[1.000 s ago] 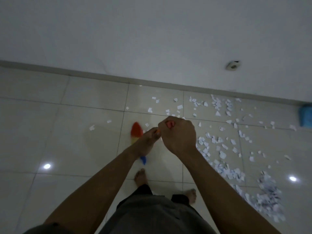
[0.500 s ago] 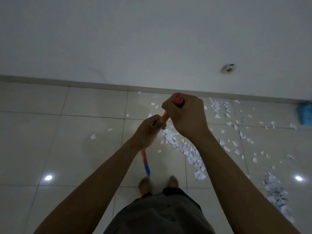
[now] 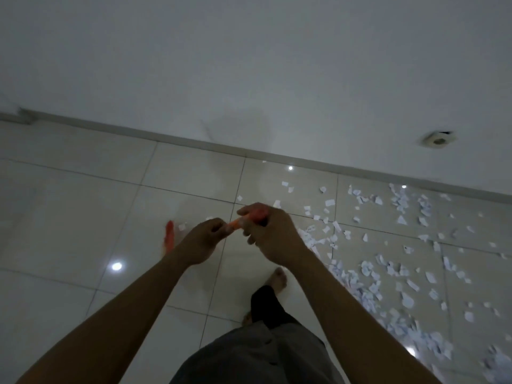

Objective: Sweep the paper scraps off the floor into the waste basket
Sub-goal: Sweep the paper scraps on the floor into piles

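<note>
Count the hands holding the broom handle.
2. The left hand grips the orange broom handle lower down; the right hand grips its top end, just to the right. No other hands show.

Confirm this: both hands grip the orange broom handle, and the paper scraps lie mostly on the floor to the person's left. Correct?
One thing is off. The left hand and right hand do grip the orange broom handle, but the head view shows the paper scraps mostly on the floor to the person's right.

Red broom (image 3: 169, 237) swung out left, away from paper scraps (image 3: 367, 266); foot (image 3: 278, 281) stepped forward.
</note>
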